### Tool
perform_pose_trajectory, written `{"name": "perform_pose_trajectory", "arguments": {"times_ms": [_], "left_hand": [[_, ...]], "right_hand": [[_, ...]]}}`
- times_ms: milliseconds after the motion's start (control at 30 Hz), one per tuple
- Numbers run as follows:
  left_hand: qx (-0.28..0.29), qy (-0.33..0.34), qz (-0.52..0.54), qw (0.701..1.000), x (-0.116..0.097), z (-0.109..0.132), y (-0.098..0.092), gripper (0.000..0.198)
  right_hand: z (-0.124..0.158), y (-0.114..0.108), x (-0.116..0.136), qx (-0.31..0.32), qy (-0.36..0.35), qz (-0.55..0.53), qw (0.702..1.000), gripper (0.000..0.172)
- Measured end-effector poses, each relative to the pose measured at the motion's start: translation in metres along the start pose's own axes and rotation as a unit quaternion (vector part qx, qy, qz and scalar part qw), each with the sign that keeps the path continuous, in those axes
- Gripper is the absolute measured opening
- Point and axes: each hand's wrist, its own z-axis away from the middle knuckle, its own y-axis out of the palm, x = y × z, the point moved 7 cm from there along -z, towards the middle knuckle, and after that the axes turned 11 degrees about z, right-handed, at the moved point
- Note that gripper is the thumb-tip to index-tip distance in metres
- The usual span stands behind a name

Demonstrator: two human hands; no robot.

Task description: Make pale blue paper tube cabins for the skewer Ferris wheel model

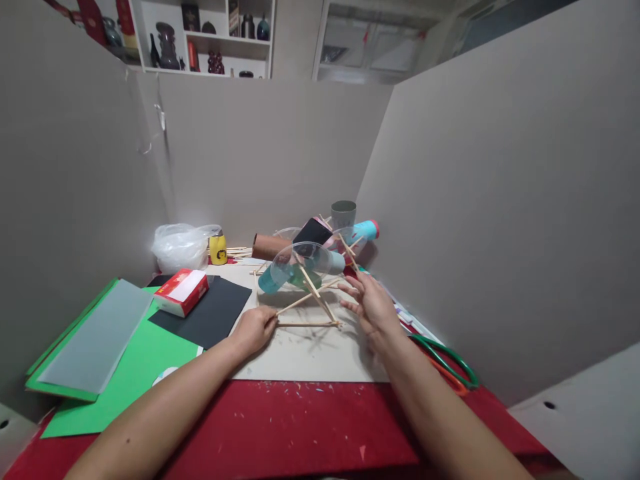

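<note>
My left hand (256,328) is closed on the near left corner of a frame of thin wooden sticks (307,325). My right hand (375,307) is to the right of the frame, its fingers spread apart; one fingertip is close to an upright stick pair, and I cannot tell whether it touches. Clear plastic discs (307,257) sit on the frame, with a teal tube (270,279) under the front one. A brown cardboard tube (270,247), a black piece (313,232) and a light blue tube with a red rim (367,230) are behind, partly overlapped.
At left lie green sheets (145,353), a grey sheet (100,333), black paper (215,307) and a red box (182,292). A white plastic bag (179,248), a yellow jar (218,248) and a grey cup (343,213) stand farther back. Green scissor-like handles (450,360) lie right. Grey panels enclose the table.
</note>
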Motion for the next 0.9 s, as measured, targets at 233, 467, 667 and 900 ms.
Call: {"name": "perform_pose_trajectory", "arguments": {"times_ms": [233, 467, 667, 900], "left_hand": [[-0.005, -0.006, 0.003, 1.000, -0.003, 0.001, -0.001, 0.022], [-0.007, -0.005, -0.004, 1.000, -0.006, 0.003, 0.000, 0.021], [-0.006, -0.008, -0.029, 1.000, -0.008, 0.003, 0.000, 0.020], [-0.004, -0.005, -0.025, 1.000, -0.008, 0.004, 0.000, 0.020]], "right_hand": [[-0.039, -0.002, -0.001, 0.055, 0.088, 0.011, 0.995, 0.014], [-0.049, 0.013, 0.007, 0.139, 0.114, -0.003, 0.984, 0.017], [-0.049, 0.014, 0.029, 0.129, 0.070, -0.005, 0.989, 0.018], [-0.043, 0.017, 0.068, 0.092, -0.027, 0.002, 0.995, 0.017]]}}
